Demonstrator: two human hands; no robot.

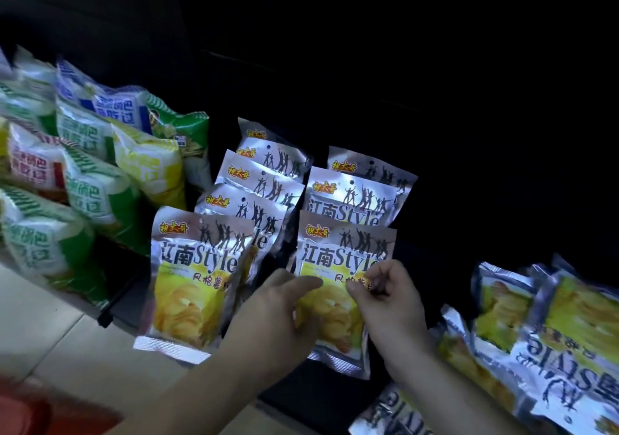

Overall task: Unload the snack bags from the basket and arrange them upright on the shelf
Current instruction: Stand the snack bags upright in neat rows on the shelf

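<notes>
Bags in green and white (pixel 100 197) crowd the dark shelf (pixel 301 401) far left of the fingers, leaning on one another. Nearer, a row of silver snack bags (pixel 197 267) stands upright just left of the left hand (pixel 274 310). That hand's fingers (pixel 306 282) curl onto the left edge of the front silver bag (pixel 335 254), pinching it. The right hand (pixel 392 304) meets the bag from the other side, its fingers (pixel 356 289) bunched and pinching the front near the right edge. The bag stands upright between the two hands, heading a second row of silver bags (pixel 355 193) that recedes beyond the fingertips. Right of the right hand's fingers, more silver bags (pixel 536 341) lie in a tumbled heap, their print upside down.
</notes>
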